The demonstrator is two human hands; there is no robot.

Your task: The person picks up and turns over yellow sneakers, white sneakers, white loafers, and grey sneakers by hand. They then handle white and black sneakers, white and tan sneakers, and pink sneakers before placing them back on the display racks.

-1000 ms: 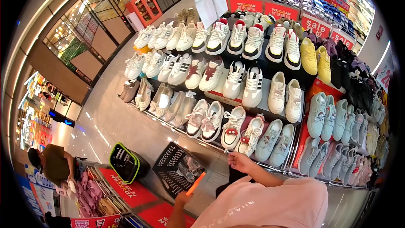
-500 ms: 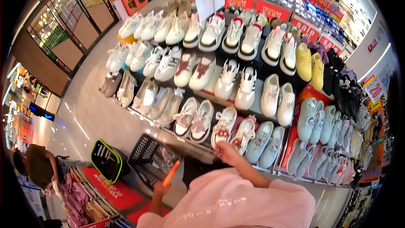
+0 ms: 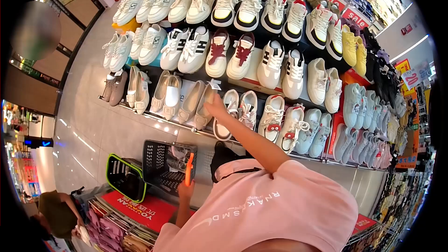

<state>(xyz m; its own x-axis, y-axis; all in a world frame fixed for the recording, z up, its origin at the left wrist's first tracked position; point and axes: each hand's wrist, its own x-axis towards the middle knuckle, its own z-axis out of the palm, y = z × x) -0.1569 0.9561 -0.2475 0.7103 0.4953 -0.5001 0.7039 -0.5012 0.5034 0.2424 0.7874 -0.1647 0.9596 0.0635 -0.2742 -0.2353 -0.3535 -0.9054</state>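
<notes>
right grip shifted; at beige flat

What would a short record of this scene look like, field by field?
place: shop floor with a tiered shoe display
left hand: holding an orange handle at the dark basket
right hand: at a beige flat shoe; grip unclear
basket contents: partly visible, not identifiable
beside it: green-rimmed basket
shoe colours: mostly white, also beige, yellow, pale blue
other people: one person in an olive top, lower left
</notes>
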